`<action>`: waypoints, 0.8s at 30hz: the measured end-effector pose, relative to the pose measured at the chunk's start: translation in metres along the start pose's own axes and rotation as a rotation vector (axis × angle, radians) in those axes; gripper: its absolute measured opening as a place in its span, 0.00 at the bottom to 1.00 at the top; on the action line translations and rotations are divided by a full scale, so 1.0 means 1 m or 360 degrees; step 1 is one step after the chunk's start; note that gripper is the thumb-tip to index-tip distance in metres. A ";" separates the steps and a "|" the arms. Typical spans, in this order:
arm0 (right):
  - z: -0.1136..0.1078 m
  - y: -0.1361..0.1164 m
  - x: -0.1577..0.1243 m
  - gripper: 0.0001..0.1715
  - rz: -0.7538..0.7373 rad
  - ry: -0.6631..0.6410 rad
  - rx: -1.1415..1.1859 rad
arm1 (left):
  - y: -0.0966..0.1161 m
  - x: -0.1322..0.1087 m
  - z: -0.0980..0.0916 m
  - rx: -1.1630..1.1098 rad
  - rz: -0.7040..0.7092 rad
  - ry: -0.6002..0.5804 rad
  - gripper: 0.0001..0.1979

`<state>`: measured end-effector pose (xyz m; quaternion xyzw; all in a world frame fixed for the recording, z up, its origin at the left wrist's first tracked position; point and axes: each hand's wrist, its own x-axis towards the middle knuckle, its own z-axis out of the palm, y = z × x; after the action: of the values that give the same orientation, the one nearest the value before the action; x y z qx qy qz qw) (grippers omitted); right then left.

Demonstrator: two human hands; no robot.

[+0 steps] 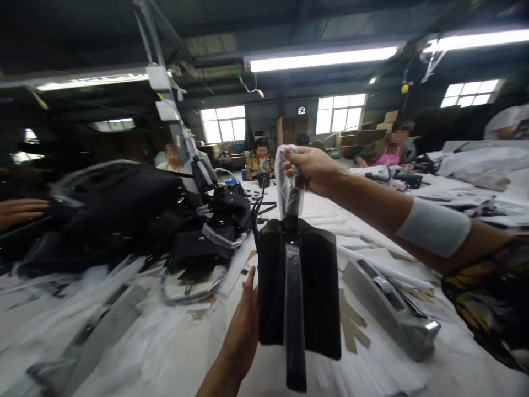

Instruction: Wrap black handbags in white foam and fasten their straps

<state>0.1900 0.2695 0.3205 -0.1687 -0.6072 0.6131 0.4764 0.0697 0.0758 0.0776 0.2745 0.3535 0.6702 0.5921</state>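
Observation:
A black handbag [318, 292] hangs upright in front of me. A strap [294, 314] with a clear wrap runs down its middle. My right hand [312, 165] is closed around the bag's raised handle [285, 184], which is covered in pale wrapping. Low on the bag's left side, my left hand [243, 325] is against it, with some fingers hidden behind the bag. A thin black strap [257, 215] loops up beside the bag's top left corner.
Black bags [202, 248] are piled on the white table left of me, with another person's hand [20, 212] at the far left. Grey tape dispensers [390, 309] [93, 336] stand on both sides. Cardboard strips [353, 322] lie right. Several people sit farther back.

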 end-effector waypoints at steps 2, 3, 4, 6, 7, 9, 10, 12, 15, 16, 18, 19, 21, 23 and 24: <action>0.022 0.013 -0.031 0.10 0.0093 -0.0018 0.0199 | -0.002 -0.027 -0.007 -0.0063 -0.0074 -0.0041 0.34; 0.033 0.020 -0.045 0.09 0.0099 -0.0012 0.0291 | -0.005 -0.039 -0.012 -0.0080 -0.0104 -0.0022 0.34; 0.043 0.026 -0.058 0.09 0.0083 0.0004 0.0374 | -0.008 -0.049 -0.017 -0.0085 -0.0122 0.0006 0.35; 0.061 0.035 -0.081 0.08 0.0033 0.0017 0.0498 | -0.013 -0.066 -0.026 -0.0055 -0.0101 0.0052 0.36; 0.069 0.037 -0.092 0.08 0.0031 -0.0028 0.0534 | -0.015 -0.072 -0.030 -0.0008 -0.0043 0.0064 0.36; 0.083 0.039 -0.111 0.10 0.0060 -0.0212 0.0560 | -0.016 -0.079 -0.037 0.0204 0.0160 0.0113 0.36; 0.088 0.038 -0.119 0.10 0.0074 -0.0323 0.0550 | -0.017 -0.082 -0.040 0.0351 0.0271 0.0164 0.37; 0.097 0.033 -0.131 0.10 0.0068 -0.0467 0.0515 | -0.019 -0.088 -0.047 0.0604 0.0420 0.0264 0.39; 0.109 0.023 -0.140 0.06 0.0075 -0.0342 0.0578 | -0.023 -0.100 -0.055 0.0704 0.0470 0.0287 0.43; 0.114 0.021 -0.142 0.06 0.0096 -0.0241 0.0620 | -0.024 -0.104 -0.056 0.0695 0.0469 0.0263 0.43; 0.126 0.022 -0.143 0.06 0.0145 -0.0082 0.0672 | -0.021 -0.110 -0.056 0.0623 0.0418 0.0224 0.40; 0.134 0.025 -0.143 0.04 0.0151 -0.0052 0.0670 | -0.018 -0.111 -0.056 0.0549 0.0354 0.0195 0.38; 0.149 0.038 -0.138 0.02 0.0099 -0.0070 0.0601 | -0.010 -0.111 -0.056 0.0348 0.0172 0.0089 0.36; 0.159 0.057 -0.128 0.05 0.0022 -0.0100 0.0294 | -0.001 -0.106 -0.059 0.0189 -0.0014 -0.0079 0.36; 0.161 0.068 -0.121 0.07 0.0008 -0.0122 0.0082 | 0.003 -0.102 -0.062 0.0139 -0.0101 -0.0160 0.37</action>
<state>0.0971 0.0936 0.2474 -0.1344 -0.6086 0.6356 0.4556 0.0347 -0.0347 0.0481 0.3219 0.3606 0.6204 0.6176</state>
